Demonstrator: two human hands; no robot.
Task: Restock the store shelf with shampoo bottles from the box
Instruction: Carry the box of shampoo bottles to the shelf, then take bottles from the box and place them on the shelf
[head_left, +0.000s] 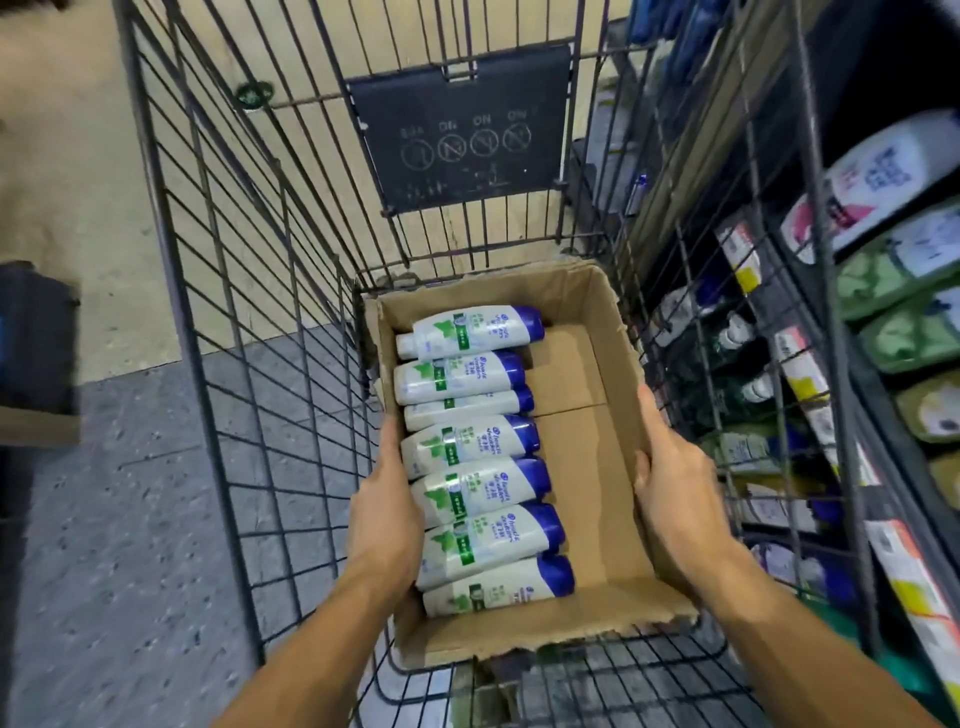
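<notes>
Box: an open cardboard box sits inside a wire shopping cart, near the cart's near right corner, its long side running near to far.
Shampoo bottles: seven white bottles with blue caps and green labels lie on their sides in a row along the left half of the box, caps pointing right; the farthest one rests a little higher and tilted.
Box, right half: bare cardboard floor shows beside the bottles.
Left hand: the left hand lies against the outside of the box's left wall, fingers straight and pressed together along the cardboard, tips pointing far.
Right hand: the right hand clasps the box's right wall, thumb inside the box and the fingers curled over the outside; how those fingers lie behind the wall I cannot tell.
Cart panel: a dark plastic flap with round warning symbols hangs on the cart's far end.
Shelf: store shelves stand just right of the cart, carrying white, green and dark bottles and pouches with yellow price tags along the edges.
Floor: grey speckled tile near, beige tile far, left of the cart.
</notes>
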